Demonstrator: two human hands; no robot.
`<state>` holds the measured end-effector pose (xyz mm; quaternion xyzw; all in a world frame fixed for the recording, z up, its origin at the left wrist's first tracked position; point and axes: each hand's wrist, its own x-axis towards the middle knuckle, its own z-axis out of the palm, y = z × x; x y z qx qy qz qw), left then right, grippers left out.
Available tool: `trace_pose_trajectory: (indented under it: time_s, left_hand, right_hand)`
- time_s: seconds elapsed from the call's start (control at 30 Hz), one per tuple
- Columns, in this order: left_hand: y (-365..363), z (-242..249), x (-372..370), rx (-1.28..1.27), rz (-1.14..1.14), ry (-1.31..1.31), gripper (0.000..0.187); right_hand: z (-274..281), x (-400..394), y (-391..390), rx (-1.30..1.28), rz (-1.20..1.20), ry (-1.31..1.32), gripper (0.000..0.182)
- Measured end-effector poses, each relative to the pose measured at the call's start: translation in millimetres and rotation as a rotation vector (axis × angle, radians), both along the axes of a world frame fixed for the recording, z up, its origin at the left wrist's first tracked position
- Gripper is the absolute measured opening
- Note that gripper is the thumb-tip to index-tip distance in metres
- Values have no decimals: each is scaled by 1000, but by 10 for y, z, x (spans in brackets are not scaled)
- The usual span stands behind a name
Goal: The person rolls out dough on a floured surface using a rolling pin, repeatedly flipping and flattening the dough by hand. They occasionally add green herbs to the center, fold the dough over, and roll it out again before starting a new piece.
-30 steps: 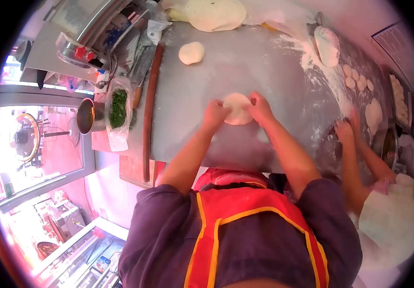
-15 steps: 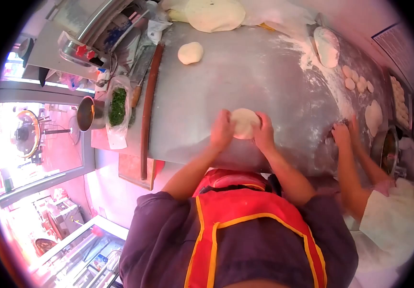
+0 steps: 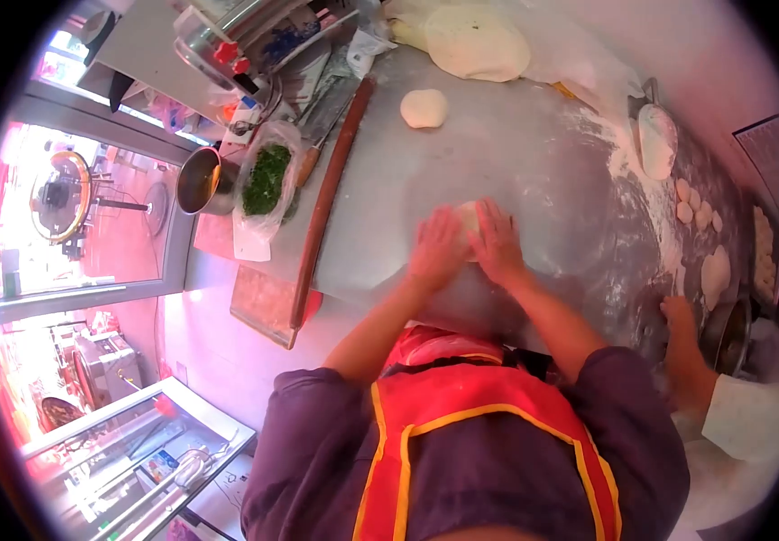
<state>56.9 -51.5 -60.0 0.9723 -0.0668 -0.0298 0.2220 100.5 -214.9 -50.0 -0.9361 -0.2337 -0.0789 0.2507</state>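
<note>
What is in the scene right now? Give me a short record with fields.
left hand: on the dough, blurred
right hand: spread flat, touching the same dough
beyond hands: dough ball, on the counter
left side: rod, then bagged greens, then pot
right side: flour, small dough pieces
co-worker: one hand visible at the counter, apart from these hands

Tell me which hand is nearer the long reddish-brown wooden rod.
Left. The left hand is some way right of the rod; the right hand is farther right, beyond the left.
</note>
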Motion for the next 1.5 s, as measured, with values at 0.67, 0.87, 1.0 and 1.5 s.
trace_pose_trajectory:
  time_s: [0.67,0.87,1.0,1.5]
  left_hand:
    - [1441,675,-1120,93,356,5,26]
    - [871,836,-312,123,-182,-7,28]
    - [672,672,-120,118,-74,-204,46]
    - [455,400,1693,332,14,-295,69]
  right_hand:
    - [677,3,-630,93,108,-116,72]
    - [410,-120,-1766,-216,-24,92,69]
    - [557,-583,-1847,-300,-224,-32,63]
    - [145,1005,-1629,-274,-398,-121,53]
